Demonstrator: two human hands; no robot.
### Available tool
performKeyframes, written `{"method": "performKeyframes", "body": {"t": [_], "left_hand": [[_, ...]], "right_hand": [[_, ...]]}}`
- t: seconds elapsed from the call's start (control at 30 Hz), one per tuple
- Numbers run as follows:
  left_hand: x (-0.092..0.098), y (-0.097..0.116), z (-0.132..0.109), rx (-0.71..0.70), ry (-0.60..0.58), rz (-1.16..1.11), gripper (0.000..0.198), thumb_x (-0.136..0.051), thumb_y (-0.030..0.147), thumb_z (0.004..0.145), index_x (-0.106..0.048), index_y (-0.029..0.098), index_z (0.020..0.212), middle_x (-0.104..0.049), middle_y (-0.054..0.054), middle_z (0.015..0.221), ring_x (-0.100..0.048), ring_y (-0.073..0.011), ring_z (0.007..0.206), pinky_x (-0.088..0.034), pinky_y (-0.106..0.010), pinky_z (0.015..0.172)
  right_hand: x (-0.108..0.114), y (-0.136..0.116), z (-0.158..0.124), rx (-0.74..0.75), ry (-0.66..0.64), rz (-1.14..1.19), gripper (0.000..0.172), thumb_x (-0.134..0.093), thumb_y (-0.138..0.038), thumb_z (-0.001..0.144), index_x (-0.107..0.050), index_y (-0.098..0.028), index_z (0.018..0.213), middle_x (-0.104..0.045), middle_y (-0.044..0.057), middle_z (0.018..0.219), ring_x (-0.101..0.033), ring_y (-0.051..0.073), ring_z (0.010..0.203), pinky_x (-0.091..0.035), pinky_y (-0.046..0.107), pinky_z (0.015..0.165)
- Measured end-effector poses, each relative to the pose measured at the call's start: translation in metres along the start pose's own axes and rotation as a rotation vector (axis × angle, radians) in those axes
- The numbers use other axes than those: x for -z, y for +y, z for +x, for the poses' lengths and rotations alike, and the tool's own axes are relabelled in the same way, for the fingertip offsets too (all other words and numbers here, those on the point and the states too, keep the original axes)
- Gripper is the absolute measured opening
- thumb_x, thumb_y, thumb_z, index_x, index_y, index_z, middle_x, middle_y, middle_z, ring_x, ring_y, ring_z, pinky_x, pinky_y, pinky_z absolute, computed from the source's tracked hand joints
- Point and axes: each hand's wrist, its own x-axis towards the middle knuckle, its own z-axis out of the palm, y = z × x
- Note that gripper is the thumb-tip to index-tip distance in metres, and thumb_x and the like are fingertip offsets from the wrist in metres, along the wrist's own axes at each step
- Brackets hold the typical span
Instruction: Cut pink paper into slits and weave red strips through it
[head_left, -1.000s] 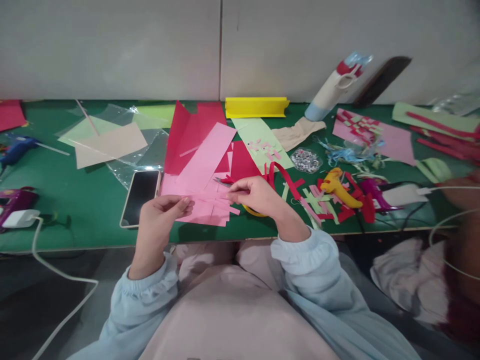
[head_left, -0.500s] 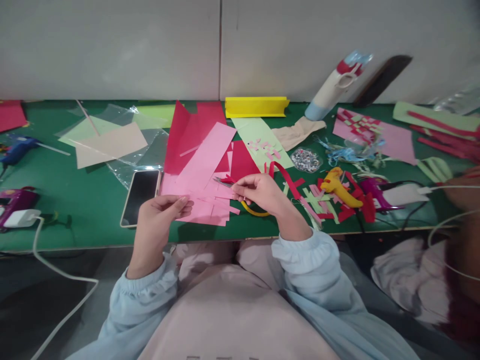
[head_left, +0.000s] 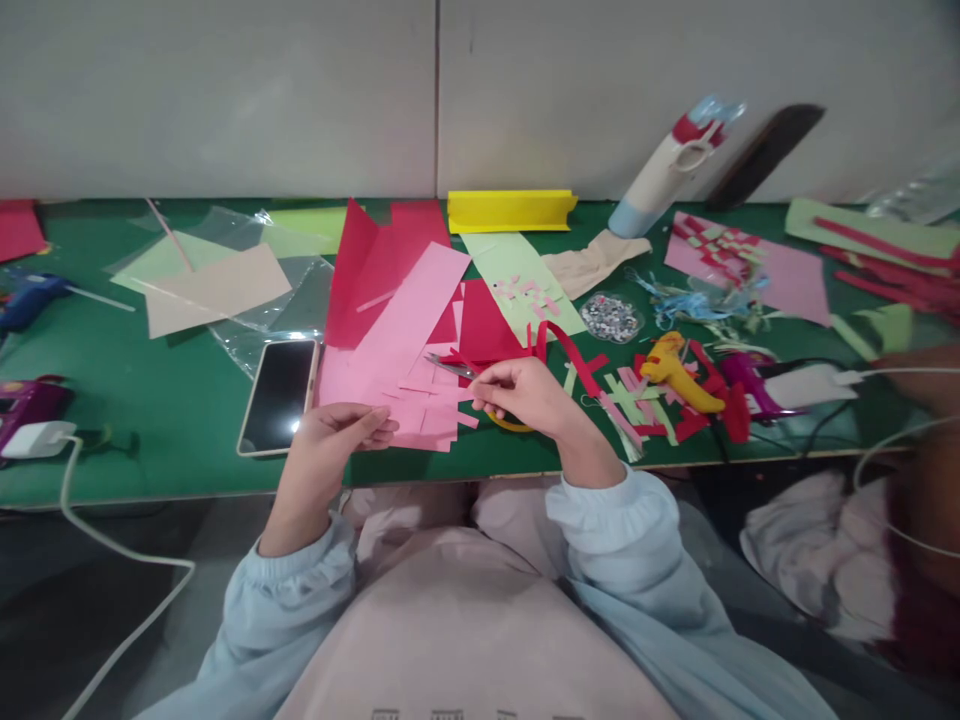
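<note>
My left hand (head_left: 341, 440) is pinched closed over the lower left of the pink paper pieces (head_left: 424, 415); whatever its fingertips hold is too small to make out. My right hand (head_left: 521, 395) pinches the right end of a thin pink strip (head_left: 435, 389) between thumb and fingers. Scissors (head_left: 451, 366) with yellow handles lie just beyond the right hand, partly covered by it. Behind both hands, a long pink sheet (head_left: 416, 300) rests across red paper (head_left: 367, 265).
A phone (head_left: 279, 396) lies left of the pink paper. Right of my hands are cut scraps (head_left: 637, 402), a yellow glue gun (head_left: 682, 375) and a bag of beads (head_left: 611, 317). Another person's arm (head_left: 926, 385) shows at the right edge.
My left hand has moved slightly right and down. The pink strip now shows from the right hand's fingertips, and more of the scissors is uncovered.
</note>
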Motion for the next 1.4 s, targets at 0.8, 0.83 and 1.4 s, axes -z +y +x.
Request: {"method": "performKeyframes", "body": {"t": [0.8, 0.83, 1.4], "left_hand": [[0.003, -0.003, -0.002, -0.329, -0.347, 0.356, 0.019, -0.079, 0.036, 0.074, -0.078, 0.018, 0.072, -0.076, -0.010, 0.074, -0.069, -0.0185, 0.067, -0.056, -0.026, 0.063], [0.003, -0.003, -0.002, -0.336, -0.345, 0.353, 0.018, -0.079, 0.036, 0.075, -0.078, 0.018, 0.072, -0.076, -0.009, 0.074, -0.069, -0.0185, 0.068, -0.056, -0.026, 0.064], [-0.028, 0.003, -0.011, -0.516, -0.469, 0.301, 0.011, -0.075, 0.032, 0.083, -0.082, 0.028, 0.090, -0.079, -0.010, 0.103, -0.072, -0.0264, 0.106, -0.059, -0.038, 0.092]], "right_hand": [[0.008, 0.001, 0.015, 0.047, 0.188, -0.977, 0.011, -0.066, -0.022, 0.088, -0.071, -0.016, 0.081, -0.072, 0.010, 0.087, -0.066, 0.022, 0.082, -0.043, 0.031, 0.068], [0.009, 0.000, 0.015, 0.037, 0.208, -0.906, 0.008, -0.065, -0.022, 0.088, -0.070, -0.016, 0.083, -0.072, 0.009, 0.087, -0.067, 0.022, 0.082, -0.044, 0.031, 0.069], [-0.021, -0.020, 0.004, 0.105, 0.182, 0.264, 0.034, -0.074, -0.041, 0.077, -0.072, -0.016, 0.099, -0.074, 0.007, 0.094, -0.069, 0.017, 0.084, -0.058, 0.027, 0.072]]}}
